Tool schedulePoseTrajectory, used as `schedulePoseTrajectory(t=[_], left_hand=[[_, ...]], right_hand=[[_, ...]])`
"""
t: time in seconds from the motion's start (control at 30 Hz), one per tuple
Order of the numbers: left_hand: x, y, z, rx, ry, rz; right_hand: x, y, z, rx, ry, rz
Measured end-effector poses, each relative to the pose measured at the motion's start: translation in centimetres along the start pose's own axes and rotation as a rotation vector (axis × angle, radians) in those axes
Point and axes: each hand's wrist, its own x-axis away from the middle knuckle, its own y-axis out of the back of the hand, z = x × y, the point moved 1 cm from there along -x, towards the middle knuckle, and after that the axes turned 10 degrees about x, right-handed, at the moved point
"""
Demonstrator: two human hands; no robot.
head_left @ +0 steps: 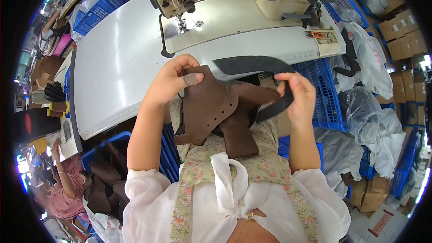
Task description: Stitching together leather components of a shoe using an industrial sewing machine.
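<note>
A dark brown leather shoe upper (pixel 209 99) with a row of punched holes hangs over my lap, its flaps folded about. My left hand (pixel 170 83) pinches its top edge, the thumb on the near face and wrapped in a tan finger band. A curved black strip (pixel 252 64) arcs from beside the upper round to the right. My right hand (pixel 299 94) has its fingers closed on that strip at the bend, right of the upper. Where the strip's lower end meets the upper is partly hidden.
Ahead stands a cream sewing machine (pixel 243 27) on a white table (pixel 112 63). Blue crates (pixel 320 92) with plastic bags are at the right. More brown leather pieces (pixel 105 189) lie at the lower left, near another person in a pink top (pixel 67 193). Thread spools (pixel 58 108) stand at the left.
</note>
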Motion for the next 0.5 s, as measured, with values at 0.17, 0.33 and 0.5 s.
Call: schedulePoseTrajectory(t=[0.17,0.33,0.5], left_hand=[[0.3,1.3,0.0,-0.038,0.029,0.017],[-0.2,1.9,0.4,0.048,0.02,0.023],[-1.8,1.3,-0.5,-0.008,0.039,0.007]], right_hand=[[-0.6,1.0,0.4,-0.181,-0.084,-0.1],[-0.7,0.6,0.6,-0.059,-0.078,-0.045],[-0.6,0.2,0.1,0.004,-0.086,-0.039]])
